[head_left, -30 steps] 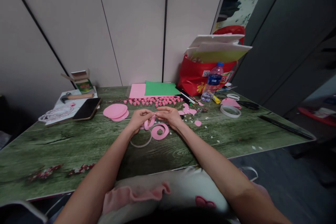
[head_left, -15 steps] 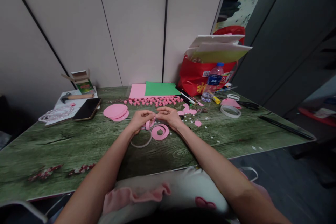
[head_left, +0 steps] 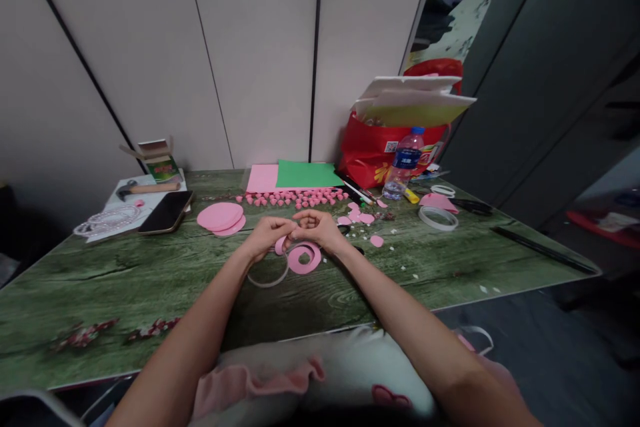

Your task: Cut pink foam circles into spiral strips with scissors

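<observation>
Fingertips of my left hand (head_left: 269, 237) and my right hand (head_left: 317, 231) meet above the table, pinched on one end of a pink paper spiral (head_left: 311, 261). Its wider coils hang or lie just below the hands. The held end is mostly hidden by the fingers. A white tape ring (head_left: 269, 284) lies beneath my left hand. Pink paper discs (head_left: 220, 215) are stacked left of the hands. Behind them several small pink rolled flowers (head_left: 315, 197) form rows.
A phone (head_left: 166, 212) and a hammer (head_left: 150, 187) lie at the left. Right are a water bottle (head_left: 404, 163), a red bag (head_left: 365, 153), a tape roll (head_left: 438, 218) and black scissors (head_left: 473, 206). Pink and green sheets (head_left: 307, 174) lie at the back.
The view has tilted up slightly, so the table items appear lower. My right hand has closed further over my left fingertips, and less of the held paper strip shows.
</observation>
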`<state>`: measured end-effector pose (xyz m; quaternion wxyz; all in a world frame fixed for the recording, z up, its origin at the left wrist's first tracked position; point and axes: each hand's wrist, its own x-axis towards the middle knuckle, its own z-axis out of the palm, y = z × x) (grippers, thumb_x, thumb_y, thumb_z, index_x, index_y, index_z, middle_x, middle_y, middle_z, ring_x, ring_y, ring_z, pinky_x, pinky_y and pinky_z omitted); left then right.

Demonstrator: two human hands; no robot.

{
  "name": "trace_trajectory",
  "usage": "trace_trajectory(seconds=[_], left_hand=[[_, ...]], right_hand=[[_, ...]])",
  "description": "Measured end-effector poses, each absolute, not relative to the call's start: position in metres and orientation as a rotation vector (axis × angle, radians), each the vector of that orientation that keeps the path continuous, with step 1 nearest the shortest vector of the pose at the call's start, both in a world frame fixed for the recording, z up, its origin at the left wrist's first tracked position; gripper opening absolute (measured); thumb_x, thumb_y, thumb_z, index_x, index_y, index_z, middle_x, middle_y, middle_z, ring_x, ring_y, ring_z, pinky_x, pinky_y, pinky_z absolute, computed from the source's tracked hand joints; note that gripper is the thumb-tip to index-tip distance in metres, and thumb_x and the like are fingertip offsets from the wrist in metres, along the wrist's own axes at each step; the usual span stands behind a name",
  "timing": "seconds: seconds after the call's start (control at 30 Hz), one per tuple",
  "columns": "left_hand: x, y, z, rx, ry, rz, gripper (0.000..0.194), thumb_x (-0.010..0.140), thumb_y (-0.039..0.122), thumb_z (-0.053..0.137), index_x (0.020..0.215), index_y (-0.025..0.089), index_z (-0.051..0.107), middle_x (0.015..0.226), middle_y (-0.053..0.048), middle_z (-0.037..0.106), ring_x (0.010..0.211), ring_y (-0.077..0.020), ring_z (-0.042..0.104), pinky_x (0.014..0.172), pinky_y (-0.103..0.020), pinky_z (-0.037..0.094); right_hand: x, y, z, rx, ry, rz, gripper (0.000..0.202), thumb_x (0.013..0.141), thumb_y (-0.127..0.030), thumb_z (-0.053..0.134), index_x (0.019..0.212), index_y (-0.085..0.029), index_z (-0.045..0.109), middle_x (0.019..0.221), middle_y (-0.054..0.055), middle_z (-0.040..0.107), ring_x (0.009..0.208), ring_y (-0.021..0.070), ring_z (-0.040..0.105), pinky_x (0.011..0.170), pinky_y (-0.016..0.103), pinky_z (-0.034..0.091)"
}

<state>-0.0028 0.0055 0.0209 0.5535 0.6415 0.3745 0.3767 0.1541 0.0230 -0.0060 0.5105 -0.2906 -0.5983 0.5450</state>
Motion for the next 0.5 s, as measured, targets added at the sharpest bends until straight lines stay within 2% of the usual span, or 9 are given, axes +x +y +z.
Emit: trace_trajectory(seconds=[0.13,0.27,0.4,0.5], left_hand=[[-0.004,0.004,0.022,1.535,0.866,0.855,0.034,0.071,0.04,0.059,0.056,0.01,0.056,0.044,0.001,0.052,0.039,-0.0067,0.045,0.04,-0.018,0.033],[-0.005,0.003,0.021,1.521,0.864,0.783,0.033,0.069,0.041,0.061,0.061,0.01,0.058,0.046,0.0,0.055,0.041,-0.0079,0.049,0.041,-0.018,0.036],[-0.005,0.004,0.02,1.489,0.817,0.747,0.031,0.066,0.039,0.064,0.061,0.01,0.056,0.048,0.0,0.055,0.04,-0.0076,0.05,0.04,-0.017,0.036],[-0.005,0.004,0.02,1.436,0.801,0.796,0.032,0.066,0.041,0.064,0.061,0.011,0.055,0.048,0.0,0.055,0.041,-0.008,0.05,0.042,-0.019,0.038]], right_hand=[[0.152,0.018,0.003,-0.736,-1.563,1.291,0.049,0.044,-0.026,0.077,0.088,-0.014,0.058,0.059,-0.007,0.049,0.051,0.0057,0.046,0.054,0.02,0.039],[0.148,0.014,0.012,-0.768,-1.76,1.221,0.061,0.044,-0.034,0.077,0.097,-0.014,0.053,0.063,-0.006,0.048,0.054,0.0073,0.046,0.054,0.021,0.037],[0.143,0.012,0.02,-0.887,-2.001,0.806,0.07,0.04,-0.036,0.079,0.102,-0.018,0.053,0.065,-0.007,0.046,0.057,0.0079,0.042,0.053,0.019,0.032],[0.148,0.015,0.028,-0.945,-2.064,0.565,0.06,0.049,-0.035,0.075,0.103,-0.019,0.053,0.071,-0.005,0.05,0.058,0.0086,0.044,0.054,0.019,0.032]])
